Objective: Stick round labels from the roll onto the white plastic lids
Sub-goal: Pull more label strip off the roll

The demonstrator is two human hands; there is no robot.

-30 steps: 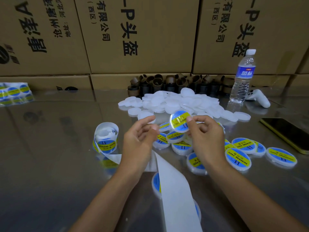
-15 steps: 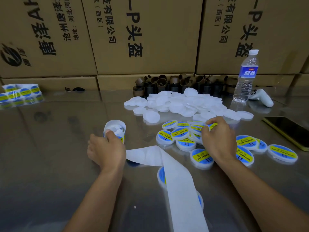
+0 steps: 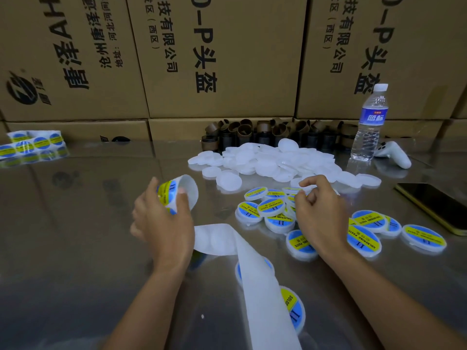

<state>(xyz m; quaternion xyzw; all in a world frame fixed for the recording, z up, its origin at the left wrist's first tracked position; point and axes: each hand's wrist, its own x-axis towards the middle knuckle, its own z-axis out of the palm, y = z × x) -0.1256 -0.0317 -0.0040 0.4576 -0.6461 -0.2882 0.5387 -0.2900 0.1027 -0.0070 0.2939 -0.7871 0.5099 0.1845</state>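
My left hand [image 3: 164, 223] grips the label roll [image 3: 180, 192] and holds it just above the steel table; a blue-and-yellow label shows on the roll's outer turn. The roll's empty white backing strip [image 3: 255, 281] trails from under that hand toward me, lying over two labelled lids. My right hand [image 3: 319, 213] hovers with loosely curled fingers over a cluster of labelled lids [image 3: 271, 207] and holds nothing. A heap of plain white lids [image 3: 265, 161] lies just beyond its fingertips. More labelled lids [image 3: 423, 238] are spread to the right.
A water bottle [image 3: 370, 127] and a white controller [image 3: 395, 155] stand at the back right. A phone [image 3: 434, 208] lies at the right edge. Brown cardboard cores [image 3: 252, 132] line the stacked boxes [image 3: 222, 59] behind. A strip of labels [image 3: 30, 144] lies far left.
My right hand set the labelled lid down among the others and let go of it. My left hand reached to the roll, gripped it and lifted it off the table.
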